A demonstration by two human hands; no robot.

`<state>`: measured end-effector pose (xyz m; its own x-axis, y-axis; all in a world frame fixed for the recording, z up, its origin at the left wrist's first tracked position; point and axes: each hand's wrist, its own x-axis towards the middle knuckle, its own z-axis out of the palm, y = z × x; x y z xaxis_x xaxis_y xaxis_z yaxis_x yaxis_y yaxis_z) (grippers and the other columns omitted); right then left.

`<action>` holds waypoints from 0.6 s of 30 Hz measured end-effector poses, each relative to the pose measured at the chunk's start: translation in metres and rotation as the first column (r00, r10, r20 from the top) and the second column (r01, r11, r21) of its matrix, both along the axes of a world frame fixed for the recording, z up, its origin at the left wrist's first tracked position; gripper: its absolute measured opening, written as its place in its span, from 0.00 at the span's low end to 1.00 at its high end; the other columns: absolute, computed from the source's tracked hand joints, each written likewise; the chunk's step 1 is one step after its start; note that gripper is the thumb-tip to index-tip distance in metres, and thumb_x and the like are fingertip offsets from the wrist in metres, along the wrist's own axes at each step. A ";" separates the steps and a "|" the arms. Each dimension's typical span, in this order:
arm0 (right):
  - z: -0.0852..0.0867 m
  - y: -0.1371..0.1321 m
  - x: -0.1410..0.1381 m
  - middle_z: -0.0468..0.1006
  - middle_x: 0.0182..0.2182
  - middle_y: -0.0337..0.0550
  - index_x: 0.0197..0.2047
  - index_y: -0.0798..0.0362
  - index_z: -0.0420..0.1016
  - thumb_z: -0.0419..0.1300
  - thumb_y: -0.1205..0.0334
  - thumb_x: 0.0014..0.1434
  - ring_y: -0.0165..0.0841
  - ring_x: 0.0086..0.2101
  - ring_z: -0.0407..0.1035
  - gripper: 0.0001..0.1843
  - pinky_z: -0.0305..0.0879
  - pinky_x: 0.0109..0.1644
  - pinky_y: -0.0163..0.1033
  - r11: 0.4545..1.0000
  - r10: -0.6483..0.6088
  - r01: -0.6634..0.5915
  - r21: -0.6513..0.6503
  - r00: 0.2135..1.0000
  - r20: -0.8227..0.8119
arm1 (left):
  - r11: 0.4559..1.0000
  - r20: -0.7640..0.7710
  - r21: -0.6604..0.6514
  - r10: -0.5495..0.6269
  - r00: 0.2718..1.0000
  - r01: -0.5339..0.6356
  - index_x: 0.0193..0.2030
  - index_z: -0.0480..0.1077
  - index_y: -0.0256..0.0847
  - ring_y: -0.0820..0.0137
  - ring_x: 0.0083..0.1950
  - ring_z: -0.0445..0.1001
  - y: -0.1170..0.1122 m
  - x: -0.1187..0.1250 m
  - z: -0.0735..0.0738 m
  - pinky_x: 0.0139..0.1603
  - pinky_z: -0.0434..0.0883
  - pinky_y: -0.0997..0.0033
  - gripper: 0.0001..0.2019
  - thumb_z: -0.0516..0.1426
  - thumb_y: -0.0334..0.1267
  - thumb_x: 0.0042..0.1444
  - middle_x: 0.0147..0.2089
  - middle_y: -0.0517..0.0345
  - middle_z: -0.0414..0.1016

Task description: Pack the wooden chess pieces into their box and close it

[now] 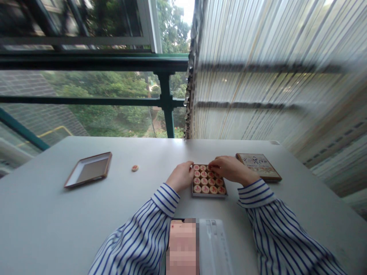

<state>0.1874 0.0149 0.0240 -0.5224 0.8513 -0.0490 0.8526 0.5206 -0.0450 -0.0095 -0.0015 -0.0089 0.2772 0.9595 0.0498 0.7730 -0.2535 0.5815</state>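
1. Daylight enters through the window (106,86); the sky (186,11) burns to white.
2. The curtain (243,42) glows, backlit, smearing toward the right edge.
3. The table (43,214) is grey, with slight glare at its far edge.
4. The pieces (203,181) look fairly sharp; upper left is blurred, and the side margins stretch.
5. Pixelation masks a patch (183,250) at bottom centre.

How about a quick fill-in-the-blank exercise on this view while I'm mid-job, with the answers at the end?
1. The characters on the round pieces in the tray are coloured ____.
2. The row nearest the wearer has ____ pieces.
3. The loose piece lies to the ____ of the left hand.
4. The cuff behind the right hand has ____ stripes on white.

Missing words: red; four; left; blue.
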 end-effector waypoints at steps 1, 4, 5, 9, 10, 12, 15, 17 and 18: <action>0.000 0.000 0.000 0.77 0.37 0.44 0.42 0.47 0.75 0.50 0.61 0.57 0.35 0.38 0.70 0.15 0.59 0.39 0.34 1.000 0.001 -0.001 -0.003 1.000 -0.001 | 1.000 0.000 -0.004 0.001 1.000 -0.001 0.51 0.66 0.37 0.68 0.42 0.72 0.000 0.000 0.000 0.43 0.66 0.73 0.17 0.48 0.36 0.56 0.42 0.51 0.75; 0.001 0.000 0.000 0.77 0.37 0.44 0.42 0.47 0.75 0.50 0.61 0.56 0.35 0.38 0.70 0.15 0.59 0.39 0.34 1.000 0.001 -0.001 -0.009 1.000 -0.009 | 1.000 0.002 -0.002 0.004 1.000 -0.004 0.51 0.66 0.37 0.68 0.42 0.72 0.000 0.000 0.000 0.43 0.66 0.73 0.17 0.48 0.36 0.56 0.42 0.51 0.75; 0.001 0.000 0.000 0.77 0.36 0.44 0.42 0.47 0.75 0.50 0.61 0.56 0.35 0.38 0.70 0.15 0.59 0.39 0.34 1.000 0.001 -0.001 -0.007 1.000 -0.011 | 1.000 0.002 0.001 0.003 1.000 -0.003 0.51 0.66 0.37 0.68 0.42 0.72 0.000 0.000 0.000 0.43 0.66 0.73 0.17 0.48 0.36 0.56 0.42 0.51 0.75; 0.000 -0.001 0.000 0.77 0.36 0.44 0.42 0.47 0.76 0.50 0.61 0.56 0.36 0.38 0.70 0.15 0.59 0.39 0.35 1.000 0.001 -0.001 0.004 1.000 -0.011 | 1.000 0.002 0.016 -0.002 1.000 0.002 0.50 0.66 0.37 0.68 0.41 0.72 0.001 -0.001 -0.001 0.42 0.66 0.73 0.17 0.48 0.37 0.56 0.41 0.51 0.75; 0.000 -0.001 0.000 0.77 0.37 0.44 0.41 0.47 0.76 0.50 0.62 0.56 0.35 0.38 0.70 0.15 0.59 0.39 0.35 1.000 0.003 -0.003 0.003 1.000 -0.011 | 1.000 0.003 0.018 -0.005 1.000 0.005 0.50 0.66 0.37 0.68 0.41 0.72 0.001 -0.001 -0.002 0.42 0.66 0.73 0.16 0.48 0.37 0.56 0.41 0.51 0.75; 0.001 -0.001 0.000 0.77 0.37 0.44 0.41 0.47 0.76 0.50 0.62 0.55 0.35 0.38 0.70 0.15 0.59 0.39 0.35 1.000 0.008 -0.008 -0.001 1.000 -0.013 | 1.000 0.005 0.022 -0.007 1.000 0.007 0.50 0.66 0.37 0.68 0.41 0.73 0.000 -0.001 -0.002 0.42 0.66 0.73 0.16 0.48 0.36 0.56 0.41 0.50 0.75; 0.001 -0.001 0.000 0.78 0.37 0.44 0.41 0.47 0.76 0.50 0.62 0.55 0.36 0.38 0.70 0.15 0.59 0.39 0.35 1.000 0.009 -0.009 -0.001 1.000 -0.009 | 1.000 0.003 0.029 -0.011 1.000 0.011 0.50 0.66 0.36 0.68 0.40 0.73 0.000 -0.001 -0.001 0.42 0.66 0.73 0.17 0.48 0.36 0.55 0.41 0.50 0.75; 0.000 -0.001 0.000 0.78 0.37 0.44 0.41 0.47 0.76 0.50 0.62 0.55 0.36 0.38 0.70 0.15 0.59 0.39 0.35 1.000 0.012 -0.012 0.003 1.000 -0.012 | 0.999 0.002 0.030 -0.014 1.000 0.014 0.50 0.66 0.36 0.67 0.40 0.73 0.000 -0.001 -0.001 0.42 0.66 0.73 0.17 0.48 0.36 0.55 0.41 0.50 0.75; 0.000 -0.001 0.000 0.78 0.37 0.44 0.41 0.47 0.76 0.50 0.62 0.55 0.36 0.38 0.70 0.15 0.59 0.39 0.35 1.000 0.014 -0.014 0.002 1.000 -0.013 | 0.999 0.001 0.029 -0.015 1.000 0.015 0.50 0.66 0.36 0.67 0.41 0.73 0.001 -0.001 -0.001 0.42 0.66 0.73 0.17 0.48 0.36 0.55 0.41 0.50 0.75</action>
